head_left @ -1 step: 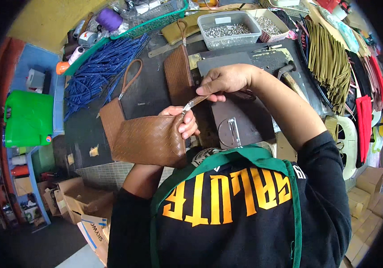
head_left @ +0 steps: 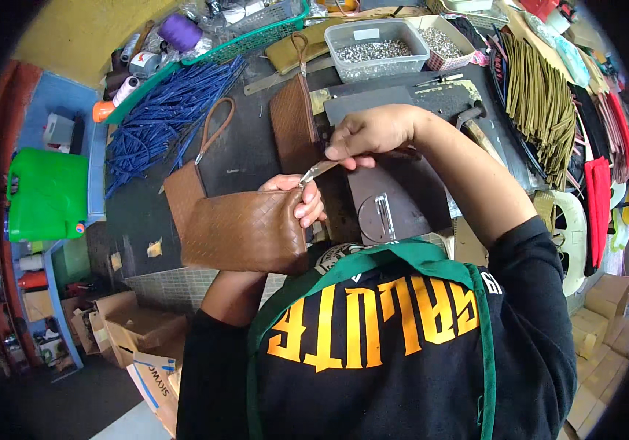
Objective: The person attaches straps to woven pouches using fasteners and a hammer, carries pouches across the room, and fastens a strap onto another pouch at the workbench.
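Observation:
A brown woven-leather wristlet pouch is held up in front of me by my left hand, its fingers curled round the corner at the zipper end. My right hand pinches the brown wrist strap just beyond the metal clasp and pulls it up and to the right. Most of the strap is hidden by the fingers. Behind the held pouch lies a second brown pouch with a looped strap. Farther back, a third brown pouch rests on the table, its loop pointing away.
Blue strips are heaped at the left. At the back stand a clear bin of small metal parts and a basket. A hammer and olive strips lie at the right. A dark board is under my right arm.
My right hand and the strap have shifted very slightly, with the strap a little more taut-looking at the clasp. The held pouch has tilted a touch. Both grips are unchanged.

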Action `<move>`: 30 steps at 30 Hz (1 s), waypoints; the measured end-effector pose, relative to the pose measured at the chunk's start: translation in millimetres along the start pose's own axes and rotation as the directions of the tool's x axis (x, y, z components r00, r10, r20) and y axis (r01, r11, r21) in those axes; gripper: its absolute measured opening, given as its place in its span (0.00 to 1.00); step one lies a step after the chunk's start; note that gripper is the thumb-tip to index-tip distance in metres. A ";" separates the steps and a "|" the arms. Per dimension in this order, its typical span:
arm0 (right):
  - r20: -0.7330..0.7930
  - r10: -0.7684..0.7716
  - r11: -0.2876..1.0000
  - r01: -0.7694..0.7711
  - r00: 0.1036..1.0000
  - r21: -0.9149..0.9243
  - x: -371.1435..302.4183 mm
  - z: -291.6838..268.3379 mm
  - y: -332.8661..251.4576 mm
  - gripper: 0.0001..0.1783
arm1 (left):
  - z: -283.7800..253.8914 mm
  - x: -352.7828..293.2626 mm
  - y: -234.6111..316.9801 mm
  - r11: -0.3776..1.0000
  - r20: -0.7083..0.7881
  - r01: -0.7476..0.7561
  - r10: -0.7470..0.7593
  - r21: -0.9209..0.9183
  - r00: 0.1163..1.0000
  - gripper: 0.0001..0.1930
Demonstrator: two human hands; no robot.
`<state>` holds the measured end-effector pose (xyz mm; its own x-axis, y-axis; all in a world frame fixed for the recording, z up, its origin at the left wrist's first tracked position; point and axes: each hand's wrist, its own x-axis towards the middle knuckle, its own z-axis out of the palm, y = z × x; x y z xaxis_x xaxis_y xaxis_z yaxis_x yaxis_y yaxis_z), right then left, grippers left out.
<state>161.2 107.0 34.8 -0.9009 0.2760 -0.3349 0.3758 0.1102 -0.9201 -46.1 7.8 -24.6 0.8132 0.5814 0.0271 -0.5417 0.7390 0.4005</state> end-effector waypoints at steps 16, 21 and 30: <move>-0.781 -0.494 0.852 0.390 0.382 -0.349 23.0 -59.5 -24.3 0.26 | 8.6 -7.5 50.9 0.076 -0.179 0.188 0.760 0.979 0.624 0.13; -0.818 -0.574 0.819 0.051 0.043 -0.572 32.3 -65.3 -19.1 0.40 | -63.8 29.3 110.9 -0.148 -0.260 0.492 0.701 0.858 0.664 0.20; -0.962 0.064 0.995 0.054 0.266 0.081 -118.8 36.5 61.0 0.25 | -117.5 -58.0 102.8 -0.217 0.088 0.758 0.974 0.615 0.207 0.19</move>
<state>283.2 46.1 11.1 -0.0064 0.9989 0.0474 0.3079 0.0471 -0.9503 -173.9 90.1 -92.5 -0.3405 0.8105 0.4766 0.8650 0.0714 0.4967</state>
